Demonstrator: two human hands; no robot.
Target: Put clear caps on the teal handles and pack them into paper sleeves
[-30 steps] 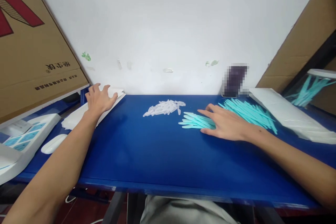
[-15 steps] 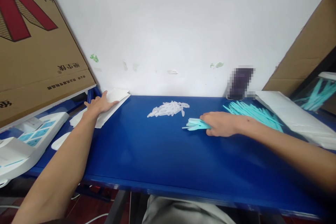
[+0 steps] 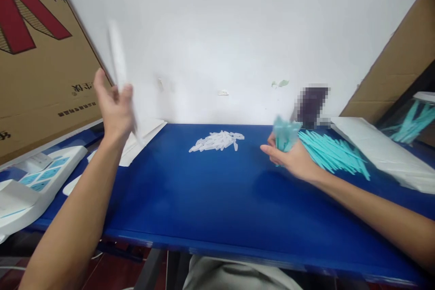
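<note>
White wall [image 3: 204,31], smooth with scuffed patches, stands behind a glossy blue table [image 3: 190,199]. Clear tub [image 3: 384,133] with a white lid [image 3: 424,96] sits at the far right, teal sticks [image 3: 413,120] leaning inside it. Cardboard box [image 3: 37,77] on the left has red and black print; contents not visible. White plastic case [image 3: 64,165] below it has light-blue rectangular panels and a small white box [image 3: 15,197] on it. Left hand [image 3: 115,106], raised off the table, pinches a thin, flat white piece [image 3: 118,56] between thumb and fingers; piece is edge-on and motion-blurred, so can't tell if sheet or bag. White paper stack [image 3: 141,140], flat with creased edges, lies on the table just behind that forearm. Right hand [image 3: 294,156] is closed around a bundle of teal sticks [image 3: 283,133], held roughly upright above the table, tops blurred, fingers wrapped with little gap. Loose pile of teal strips [image 3: 335,154], long and narrow, fans out on the table just beside the right hand. Pile of small white pieces [image 3: 219,139], slim with rounded ends, lies mid-table between the 2 hands, touching neither. Long white packet [image 3: 377,152], wrinkled, lies right of the teal pile. Pixelated dark rectangle [image 3: 311,104] stands near the wall.
</note>
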